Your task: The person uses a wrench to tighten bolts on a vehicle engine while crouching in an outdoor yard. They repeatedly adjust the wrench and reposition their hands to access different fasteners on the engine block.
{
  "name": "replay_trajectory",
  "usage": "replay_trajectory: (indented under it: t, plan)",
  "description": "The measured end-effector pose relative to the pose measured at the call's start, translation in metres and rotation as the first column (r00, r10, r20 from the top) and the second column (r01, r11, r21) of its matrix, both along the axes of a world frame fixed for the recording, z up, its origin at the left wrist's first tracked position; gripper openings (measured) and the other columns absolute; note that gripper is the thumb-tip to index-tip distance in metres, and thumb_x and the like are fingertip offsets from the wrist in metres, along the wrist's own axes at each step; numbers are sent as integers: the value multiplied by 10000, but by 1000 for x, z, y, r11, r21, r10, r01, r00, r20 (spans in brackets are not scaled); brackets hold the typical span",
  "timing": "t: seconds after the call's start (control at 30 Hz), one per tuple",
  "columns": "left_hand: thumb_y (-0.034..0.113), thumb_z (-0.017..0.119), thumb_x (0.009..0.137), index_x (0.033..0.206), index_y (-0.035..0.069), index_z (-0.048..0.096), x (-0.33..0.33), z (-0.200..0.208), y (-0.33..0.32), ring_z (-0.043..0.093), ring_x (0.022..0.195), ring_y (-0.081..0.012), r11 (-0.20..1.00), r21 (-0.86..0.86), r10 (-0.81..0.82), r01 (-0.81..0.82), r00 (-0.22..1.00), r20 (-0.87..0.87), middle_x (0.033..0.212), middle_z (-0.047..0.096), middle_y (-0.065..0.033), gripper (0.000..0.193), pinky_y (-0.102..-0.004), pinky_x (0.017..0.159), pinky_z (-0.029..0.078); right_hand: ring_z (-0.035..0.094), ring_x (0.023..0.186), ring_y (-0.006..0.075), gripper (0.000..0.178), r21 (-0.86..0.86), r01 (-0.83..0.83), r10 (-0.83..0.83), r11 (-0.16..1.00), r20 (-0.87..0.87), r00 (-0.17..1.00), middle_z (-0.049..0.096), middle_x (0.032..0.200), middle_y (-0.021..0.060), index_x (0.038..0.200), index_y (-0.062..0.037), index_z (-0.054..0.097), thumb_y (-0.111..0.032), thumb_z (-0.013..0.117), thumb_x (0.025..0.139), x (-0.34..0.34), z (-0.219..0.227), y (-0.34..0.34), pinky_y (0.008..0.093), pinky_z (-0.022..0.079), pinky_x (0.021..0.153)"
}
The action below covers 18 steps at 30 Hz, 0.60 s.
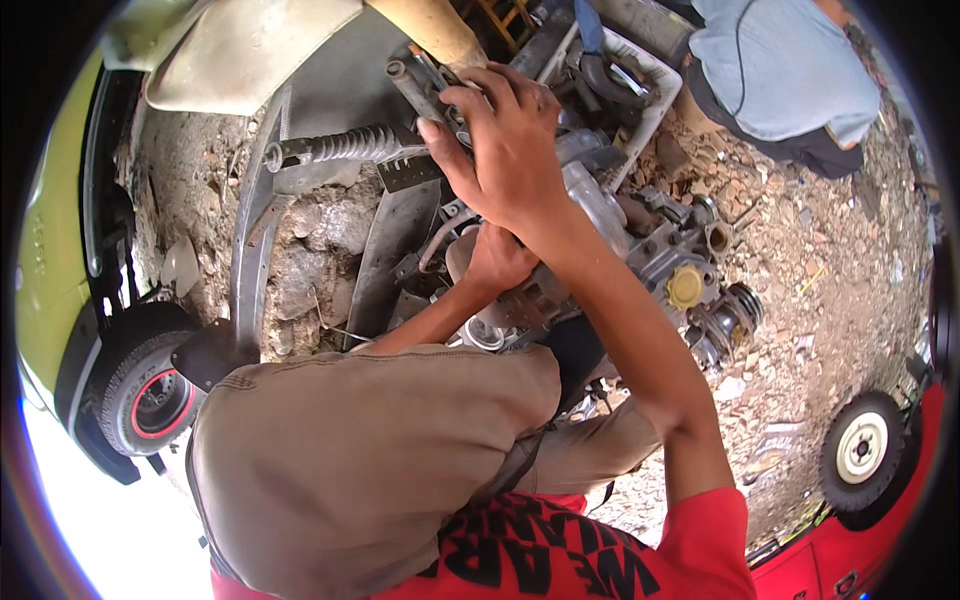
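Note:
My right hand (505, 140) reaches over a cluster of metal parts, its thumb and fingers spread and bent. A grey metal tube (405, 85) runs under it, between thumb and forefinger; whether the fingertips press on it is hard to see. Just below, my left hand (500, 258) is closed low against the machine, its fingers partly hidden by my right wrist. What it holds is not visible. Both hands are at a greasy engine (595, 205) with a yellow cap (686, 287) on its right side. Left of my right hand lies a ribbed, spring-like metal part (345, 147).
A white plastic crate (655, 110) with metal parts stands behind the engine. A person in light blue clothing (780, 75) is at the upper right. Another person's limb (430, 28) enters from the top. Vehicles stand on both sides, green-yellow (50, 230) and red (800, 572). Rubble (800, 300) covers the ground.

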<state>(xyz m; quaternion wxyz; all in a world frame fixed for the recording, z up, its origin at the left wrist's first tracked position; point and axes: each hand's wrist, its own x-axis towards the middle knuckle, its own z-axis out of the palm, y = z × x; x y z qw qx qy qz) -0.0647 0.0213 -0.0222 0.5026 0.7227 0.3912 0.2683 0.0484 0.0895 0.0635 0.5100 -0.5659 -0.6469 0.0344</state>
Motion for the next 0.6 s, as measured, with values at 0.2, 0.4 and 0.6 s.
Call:
replay_trajectory:
  t: [0.2, 0.4, 0.6]
  plan:
    - [211, 670, 877, 1311, 1, 563, 3, 6, -8, 577, 1216, -329, 994, 97, 53, -47, 997, -59, 1276, 620, -187, 493, -425, 1008, 455, 461, 1268, 364, 410, 162, -38, 64, 986, -158, 985, 547, 1333, 166, 1141, -75, 670, -373, 636, 862, 42, 81, -44, 506, 326, 1054]
    - [158, 656, 896, 1320, -12, 544, 15, 6, -6, 580, 1199, -288, 985, 171, 7, -20, 997, 77, 1280, 611, -168, 471, -413, 1018, 446, 407, 1350, 389, 411, -119, 33, -29, 992, 32, 999, 471, 1446, 105, 1228, -164, 645, -415, 635, 903, 3, -20, -14, 611, 263, 1078]
    - [208, 675, 856, 1267, -24, 585, 4, 1, -3, 594, 1192, -344, 999, -29, -29, 28, 1000, -11, 1236, 643, -195, 481, -437, 1011, 451, 376, 1380, 401, 435, -189, -12, 25, 982, 63, 998, 492, 1424, 131, 1267, -104, 624, -363, 616, 918, 10, 8, -20, 590, 243, 1098]
